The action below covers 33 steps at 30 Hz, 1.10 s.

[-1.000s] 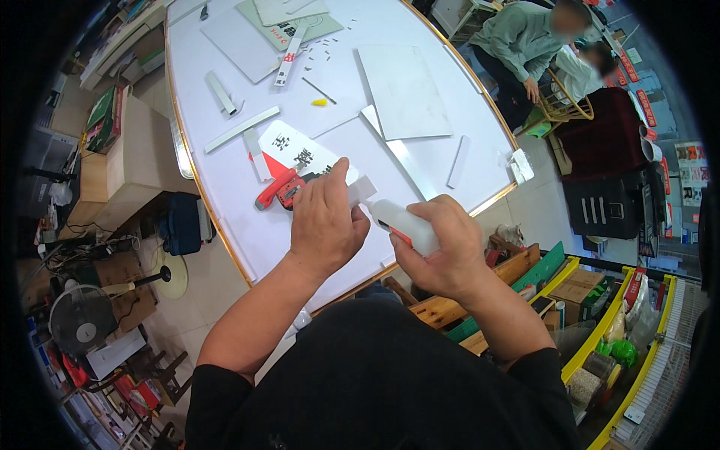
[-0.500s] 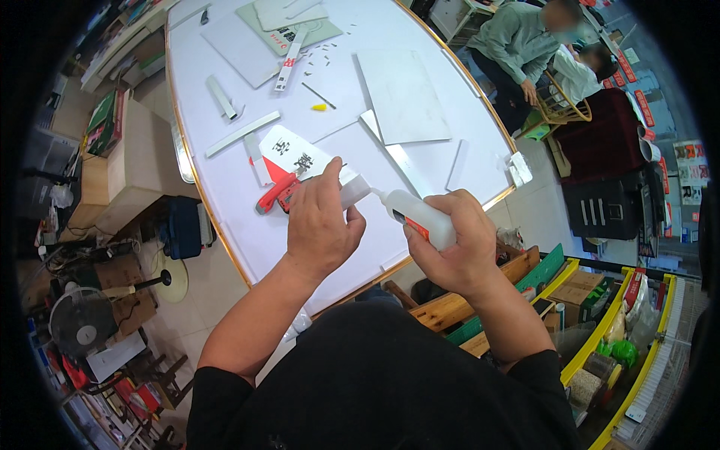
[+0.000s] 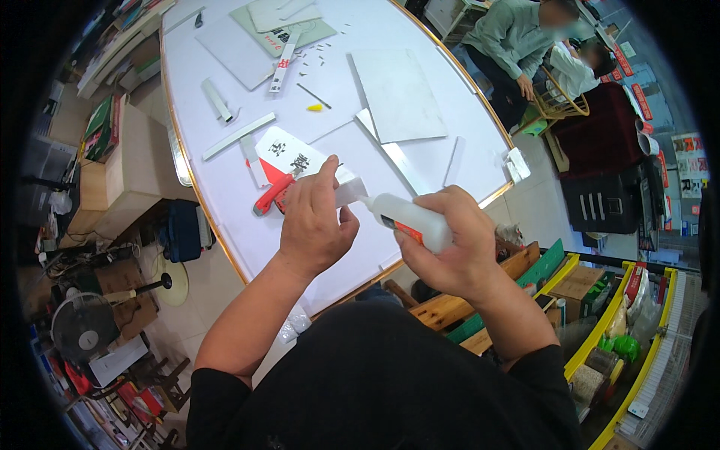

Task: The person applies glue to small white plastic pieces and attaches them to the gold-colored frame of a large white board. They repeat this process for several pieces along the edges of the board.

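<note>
My right hand (image 3: 457,244) is wrapped around a translucent white squeeze bottle (image 3: 411,217) with an orange and dark label. Its thin nozzle points left and meets, or nearly meets, the edge of a small white piece (image 3: 349,192). That piece is in my left hand (image 3: 315,225), mostly hidden behind the fingers; my index finger stretches up past it. Just beyond my left hand lies a white board with black characters and a red corner (image 3: 283,150). A red-handled tool (image 3: 271,195) rests beside it, partly covered by my left hand.
The white table (image 3: 322,279) also carries a large pale panel (image 3: 401,97), metal strips (image 3: 238,136), a yellow tip (image 3: 314,108), a thin rod (image 3: 313,95) and scattered dark bits. Two people (image 3: 525,52) sit beyond its right edge. A yellow-edged shelf (image 3: 600,330) stands at right.
The bottle has tilted a little flatter and shifted slightly left, its nozzle still at the white piece. Both hands keep their grip, and the whole view has shifted slightly.
</note>
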Each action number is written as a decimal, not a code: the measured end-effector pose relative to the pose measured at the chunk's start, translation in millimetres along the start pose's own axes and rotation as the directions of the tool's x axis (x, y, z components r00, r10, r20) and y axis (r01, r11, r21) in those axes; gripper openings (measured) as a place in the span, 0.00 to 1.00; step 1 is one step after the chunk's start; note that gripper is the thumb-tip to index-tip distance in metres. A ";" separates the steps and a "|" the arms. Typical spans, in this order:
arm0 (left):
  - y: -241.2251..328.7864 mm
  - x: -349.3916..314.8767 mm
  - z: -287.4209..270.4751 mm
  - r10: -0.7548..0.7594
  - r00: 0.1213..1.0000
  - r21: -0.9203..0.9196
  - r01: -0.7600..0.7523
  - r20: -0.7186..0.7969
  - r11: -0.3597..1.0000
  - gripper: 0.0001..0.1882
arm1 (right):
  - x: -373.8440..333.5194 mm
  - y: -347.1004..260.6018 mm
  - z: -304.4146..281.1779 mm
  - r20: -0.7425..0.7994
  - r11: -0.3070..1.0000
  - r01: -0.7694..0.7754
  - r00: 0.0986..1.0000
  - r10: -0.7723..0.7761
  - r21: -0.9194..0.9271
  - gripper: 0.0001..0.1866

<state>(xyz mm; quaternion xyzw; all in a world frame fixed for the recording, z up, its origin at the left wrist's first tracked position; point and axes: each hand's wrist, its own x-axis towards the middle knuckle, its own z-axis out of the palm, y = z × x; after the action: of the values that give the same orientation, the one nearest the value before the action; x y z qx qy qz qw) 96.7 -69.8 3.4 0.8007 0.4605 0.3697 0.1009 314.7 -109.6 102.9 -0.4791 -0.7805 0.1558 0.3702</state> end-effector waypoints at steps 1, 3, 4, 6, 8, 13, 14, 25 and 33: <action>-0.7 0.3 -0.8 0.023 1.000 0.001 -0.023 0.004 1.000 0.43 | 1.4 -0.9 0.6 0.016 1.000 -0.007 1.000 0.007 0.019 0.21; -1.6 1.0 -2.1 0.057 0.998 -0.005 -0.057 0.016 0.998 0.44 | 3.7 -2.7 3.0 0.040 0.999 -0.025 0.999 0.023 0.046 0.21; -2.0 1.6 -3.0 0.069 0.997 -0.010 -0.069 0.023 0.998 0.45 | 4.7 -3.3 4.9 0.047 0.998 -0.034 0.998 0.032 0.054 0.21; -2.0 3.1 -3.6 0.087 0.996 -0.030 -0.086 0.025 0.996 0.46 | 5.2 -4.9 8.5 0.088 0.994 -0.083 0.993 0.076 0.075 0.20; -0.7 3.5 -4.2 0.098 0.995 -0.026 -0.098 0.022 0.995 0.47 | 5.9 -6.2 15.7 0.080 0.992 -0.088 0.994 0.081 0.089 0.19; -1.3 3.8 -7.2 0.110 0.993 -0.034 -0.109 0.034 0.993 0.47 | 7.0 -5.2 21.4 0.093 0.996 -0.071 0.993 0.066 0.052 0.18; -1.8 3.5 -7.4 0.110 0.993 -0.031 -0.109 0.036 0.994 0.47 | 6.9 -5.1 21.3 0.086 0.996 -0.079 0.993 0.075 0.042 0.18; -18.0 -7.7 -4.1 0.002 0.999 -0.001 -0.002 0.032 1.000 0.44 | -22.1 48.3 -1.9 0.087 0.387 -0.474 0.714 0.695 0.791 0.22; -28.0 -22.1 12.2 -0.317 0.936 -0.266 0.348 0.156 0.899 0.43 | -72.6 186.1 45.8 0.261 0.077 -0.537 0.524 0.811 0.840 0.29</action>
<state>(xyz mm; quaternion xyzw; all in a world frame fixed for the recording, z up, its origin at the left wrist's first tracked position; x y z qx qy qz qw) 79.8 -70.0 -30.4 0.7056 0.5252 0.3663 0.3034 418.5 -75.5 -70.6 -0.5491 -0.2100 0.6035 0.5386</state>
